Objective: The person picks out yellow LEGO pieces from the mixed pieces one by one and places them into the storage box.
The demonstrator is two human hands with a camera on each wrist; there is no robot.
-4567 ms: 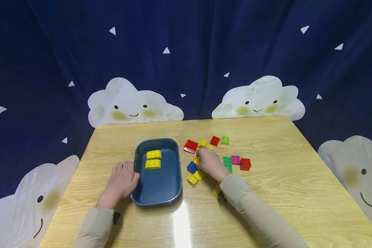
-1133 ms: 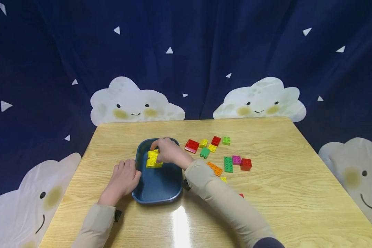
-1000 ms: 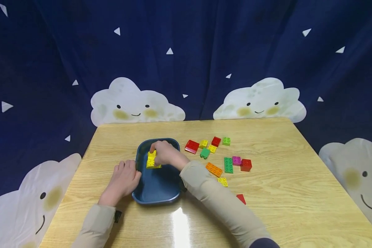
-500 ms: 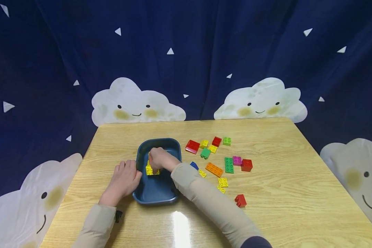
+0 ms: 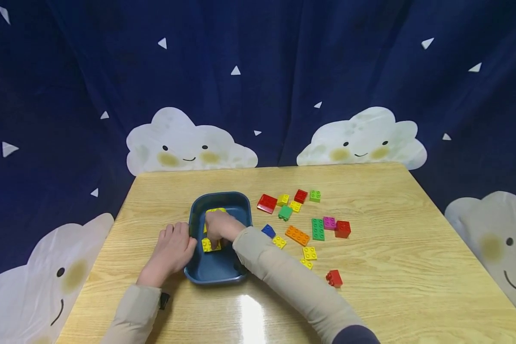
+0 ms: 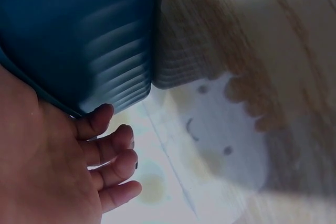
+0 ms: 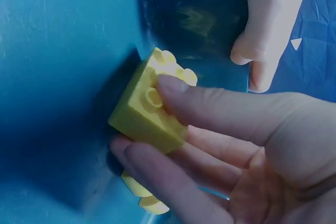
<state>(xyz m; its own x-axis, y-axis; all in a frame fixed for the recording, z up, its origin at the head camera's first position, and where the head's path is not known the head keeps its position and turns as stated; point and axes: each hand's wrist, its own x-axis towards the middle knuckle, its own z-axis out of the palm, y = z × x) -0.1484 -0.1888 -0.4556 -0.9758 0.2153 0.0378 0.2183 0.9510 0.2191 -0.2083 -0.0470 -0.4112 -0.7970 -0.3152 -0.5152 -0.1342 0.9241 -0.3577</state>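
Observation:
My left hand (image 5: 169, 251) rests at the left rim of a dark blue tray (image 5: 217, 279); its fingers are loosely bent outside the tray wall in the left wrist view. Inside the tray, my right hand (image 5: 221, 227) pinches a yellow brick (image 7: 144, 127) between thumb and fingers. The brick's studs show beside the thumb, and it sits at or just over the tray floor. Behind that hand, more yellow bricks (image 5: 216, 209) lie in the tray, partly covered by the fingers.
Right of the tray lie several loose bricks, among them a blue brick (image 5: 268, 231), an orange brick (image 5: 297, 235), a green brick (image 5: 317, 229), a magenta brick (image 5: 329, 222) and a red brick (image 5: 334, 278). A dark blue cloth with clouds hangs behind the wooden table (image 5: 391, 267).
My right hand went from the loose bricks into the tray, then moved nearer with a yellow brick along the tray's left side. My left hand has stayed at the rim.

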